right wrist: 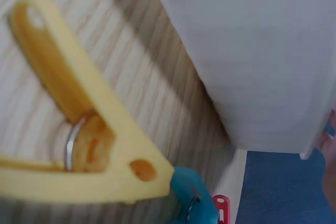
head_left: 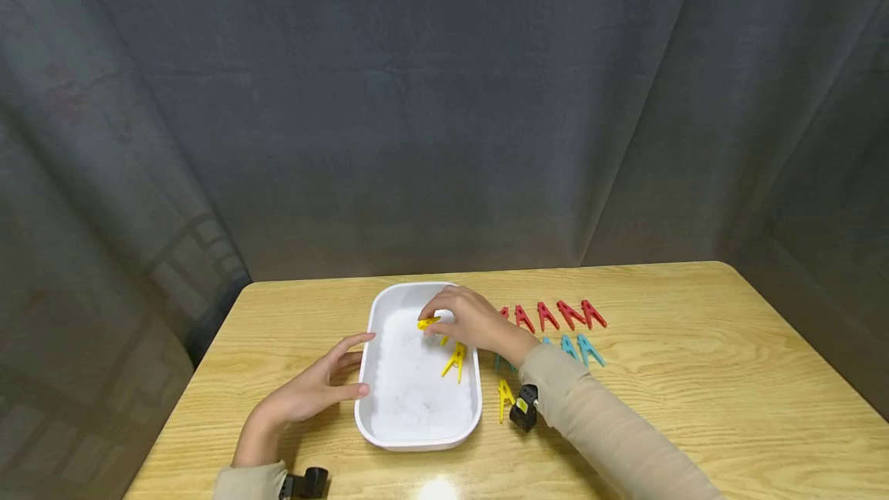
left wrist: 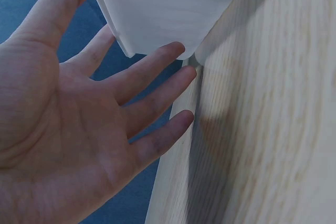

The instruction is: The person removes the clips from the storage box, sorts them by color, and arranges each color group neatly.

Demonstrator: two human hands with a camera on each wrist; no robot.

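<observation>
A white rectangular tray [head_left: 418, 444] stands on the table, with yellow clothespins [head_left: 454, 361] lying inside along its right side. My right hand [head_left: 467, 320] reaches over the tray's right wall and pinches a yellow clothespin [head_left: 427, 322] between thumb and fingers, above the tray floor. My left hand [head_left: 316, 384] is at the tray's left wall, its fingers spread and thumb and fingertips at the rim. In the left wrist view the left palm [left wrist: 68, 129] shows, its fingers extended beside the white tray wall [left wrist: 168, 14].
Right of the tray, red clothespins [head_left: 547, 316] lie in a row at the back. Blue clothespins [head_left: 569, 347] form a row before them, partly hidden by the right arm. One yellow clothespin [head_left: 505, 398] lies nearer the front. A grey curtain [head_left: 417, 114] hangs behind the wooden table [head_left: 694, 361].
</observation>
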